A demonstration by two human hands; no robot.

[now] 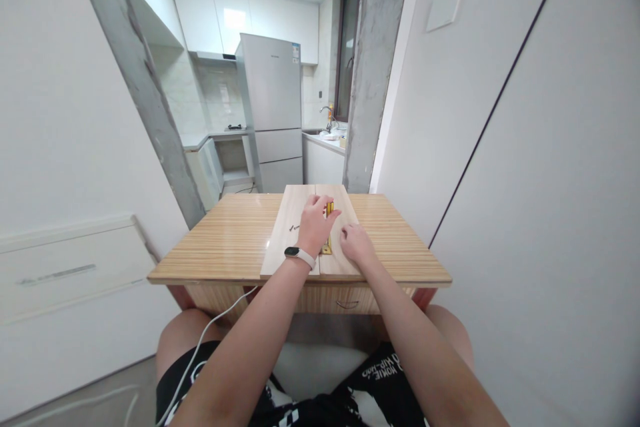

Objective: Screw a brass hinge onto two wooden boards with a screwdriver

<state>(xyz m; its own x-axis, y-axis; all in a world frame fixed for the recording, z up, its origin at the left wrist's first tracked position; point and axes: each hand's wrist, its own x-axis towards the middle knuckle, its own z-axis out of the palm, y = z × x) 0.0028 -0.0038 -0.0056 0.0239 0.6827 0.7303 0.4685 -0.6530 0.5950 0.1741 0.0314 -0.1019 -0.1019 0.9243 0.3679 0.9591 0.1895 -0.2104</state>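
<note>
Two pale wooden boards (287,250) lie side by side on the table. On the right-hand one sits a long, narrow brass-coloured metal fitting (327,248), with dark stripes at its far end. My left hand (316,221) reaches over this fitting, its thumb and fingers curved around the far end; its palm side and part of the fitting are hidden. Close by on the right board rests my right hand (356,242), its fingers curled in; whatever they hold, if anything, is hidden. Small dark screws (293,228) lie on the left board beside my left hand.
The boards lie across a striped wooden table (220,240) with a drawer handle (347,305) at its front. A white cable (220,313) hangs at the left front edge. White walls flank both sides; a fridge (274,93) stands beyond.
</note>
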